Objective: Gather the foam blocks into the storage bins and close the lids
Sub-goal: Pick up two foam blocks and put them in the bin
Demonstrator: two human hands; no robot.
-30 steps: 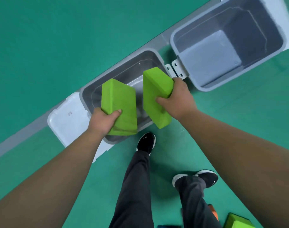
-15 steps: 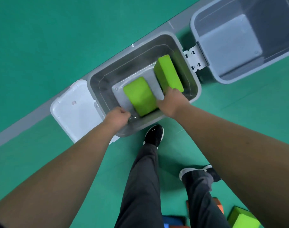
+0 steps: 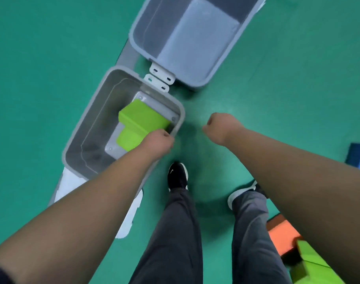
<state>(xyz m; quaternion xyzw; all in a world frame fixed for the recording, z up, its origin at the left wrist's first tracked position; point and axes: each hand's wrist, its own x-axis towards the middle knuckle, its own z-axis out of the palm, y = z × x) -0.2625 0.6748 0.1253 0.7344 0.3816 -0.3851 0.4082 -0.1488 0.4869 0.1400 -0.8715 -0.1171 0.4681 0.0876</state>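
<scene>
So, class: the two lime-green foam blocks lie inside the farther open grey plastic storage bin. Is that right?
Wrong bin. The head view shows the two lime-green foam blocks inside the nearer open grey plastic storage bin; the farther open grey plastic storage bin holds no blocks.

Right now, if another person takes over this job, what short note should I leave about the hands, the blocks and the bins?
Left hand: fingers curled, over the rim of the near bin, beside the upper green block; contact unclear.
Right hand: fingers curled, holds nothing, above the floor.
Done: two green blocks are in the near bin, the upper one partly across the lower green block.
Left: the far bin holds no block. A blue block, an orange block and a third green block lie on the floor at the right. Both bins are open; the white lid lies flat.
</scene>
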